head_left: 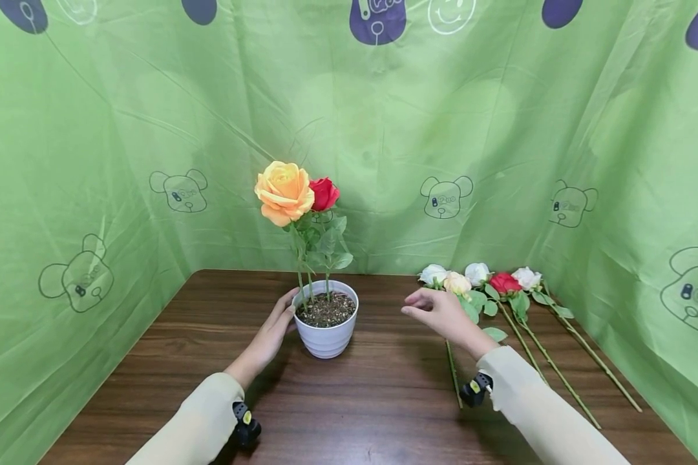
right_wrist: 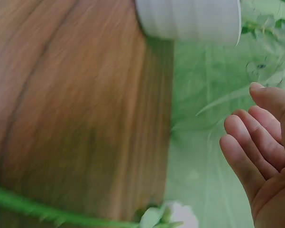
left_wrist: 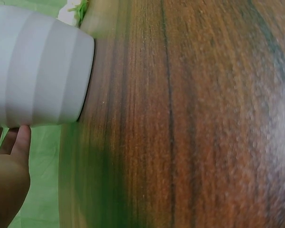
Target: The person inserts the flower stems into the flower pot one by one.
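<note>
A white ribbed flowerpot (head_left: 327, 337) filled with dark soil stands upright on the table. Upright in the soil are an orange rose (head_left: 285, 192) and a red rose (head_left: 324, 194) with green leaves. My left hand (head_left: 272, 330) rests against the pot's left side. In the left wrist view, the fingertips of that hand (left_wrist: 10, 166) touch the pot wall (left_wrist: 42, 66). Right of the pot, my right hand (head_left: 442, 315) hovers over the table, its fingers loosely bent and holding nothing. The right wrist view shows that palm (right_wrist: 261, 156) with thumb and fingers apart.
On the right of the table (head_left: 372, 400) lie several cut roses, among them a peach rose (head_left: 457, 283), a red rose (head_left: 505, 283) and a white rose (head_left: 527, 278). Their long stems (head_left: 570, 387) point toward the front. Green cloth (head_left: 384, 129) hangs behind and at both sides.
</note>
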### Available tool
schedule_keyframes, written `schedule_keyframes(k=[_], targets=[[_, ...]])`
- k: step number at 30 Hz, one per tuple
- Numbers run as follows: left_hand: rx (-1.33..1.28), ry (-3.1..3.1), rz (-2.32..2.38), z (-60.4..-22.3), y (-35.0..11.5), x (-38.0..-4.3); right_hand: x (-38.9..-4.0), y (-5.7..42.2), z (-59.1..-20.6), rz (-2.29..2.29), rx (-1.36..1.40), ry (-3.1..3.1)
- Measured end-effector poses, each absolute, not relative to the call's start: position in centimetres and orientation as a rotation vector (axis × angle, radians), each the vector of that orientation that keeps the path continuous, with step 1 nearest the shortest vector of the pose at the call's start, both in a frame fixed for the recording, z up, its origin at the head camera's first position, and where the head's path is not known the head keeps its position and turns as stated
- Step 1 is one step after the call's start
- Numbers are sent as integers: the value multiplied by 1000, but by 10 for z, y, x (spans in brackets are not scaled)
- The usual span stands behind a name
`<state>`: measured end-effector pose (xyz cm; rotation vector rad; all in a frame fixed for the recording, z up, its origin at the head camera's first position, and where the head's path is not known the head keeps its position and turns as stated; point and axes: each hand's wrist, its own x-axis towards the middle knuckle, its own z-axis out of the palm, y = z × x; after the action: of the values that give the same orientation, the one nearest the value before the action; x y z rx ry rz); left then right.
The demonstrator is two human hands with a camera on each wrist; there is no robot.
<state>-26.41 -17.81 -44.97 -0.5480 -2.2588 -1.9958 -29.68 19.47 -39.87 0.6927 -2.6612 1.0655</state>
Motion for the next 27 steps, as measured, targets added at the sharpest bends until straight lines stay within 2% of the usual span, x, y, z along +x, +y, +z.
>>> schedule_keyframes(k=[15,27], targets=[[-545,-2264,-1979,-453,-178,-264,-283,256,-440,1102,420,-2840],[-547,-2282,-1955,-451,-178,-264,-277,266,-458,1232,188,-2976]])
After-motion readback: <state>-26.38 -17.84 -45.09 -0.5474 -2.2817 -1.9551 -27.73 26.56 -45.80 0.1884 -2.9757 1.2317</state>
